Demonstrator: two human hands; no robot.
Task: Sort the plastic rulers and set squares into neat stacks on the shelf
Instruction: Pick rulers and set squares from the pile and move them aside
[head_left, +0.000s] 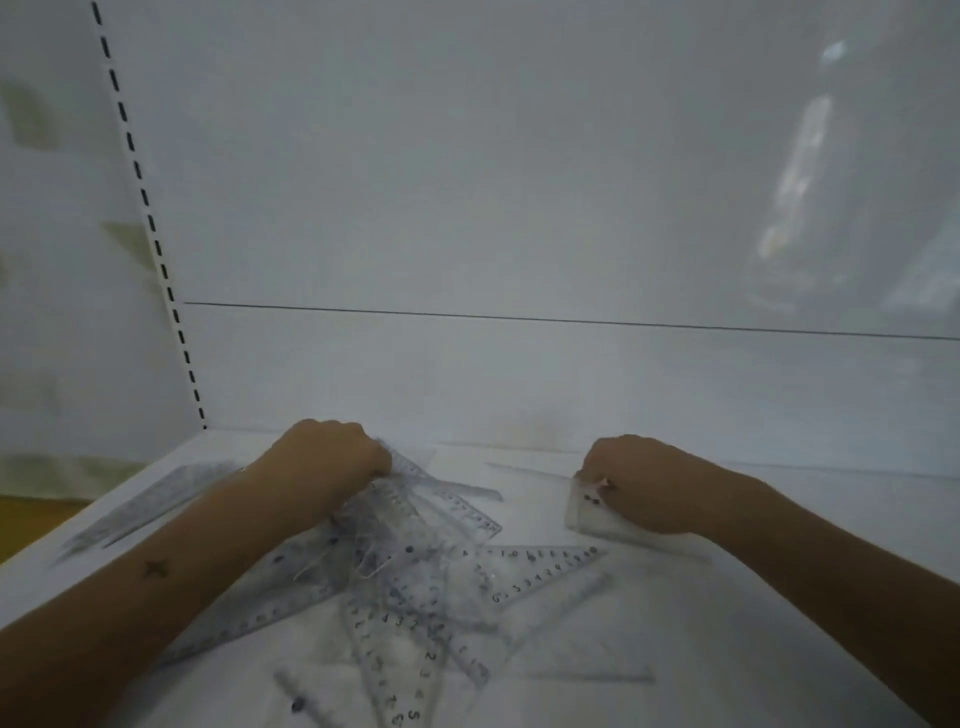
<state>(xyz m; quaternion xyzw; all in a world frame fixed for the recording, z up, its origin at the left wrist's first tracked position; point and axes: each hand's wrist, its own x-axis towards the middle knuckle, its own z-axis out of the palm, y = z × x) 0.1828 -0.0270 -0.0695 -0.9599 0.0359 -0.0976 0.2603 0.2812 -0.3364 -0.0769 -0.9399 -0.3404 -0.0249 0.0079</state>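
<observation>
Clear plastic rulers and set squares (410, 587) lay in a loose, overlapping heap on the white shelf (779, 613), filling the lower centre of the frame. A separate run of long clear rulers (150, 501) lay side by side at the left edge, apart from the heap and looking like a stack already begun.

The left hand (332, 457), at centre left, was curled with its knuckles up and appeared to grip the far end of a clear ruler (457, 493) at the top of the heap. The right hand (641, 486), at centre right, was also curled, holding a small bundle of clear plastic pieces (589, 512) against the shelf; blur hid what kind they were.

The sorting seemed to be in its early-to-middle part, since most pieces remained tangled. The next move probably called for drawing that 1 ruler free without dragging its neighbours, then laying it squarely on the matching stack. The slick, see-through pieces would likely slide and be hard to tell apart.
</observation>
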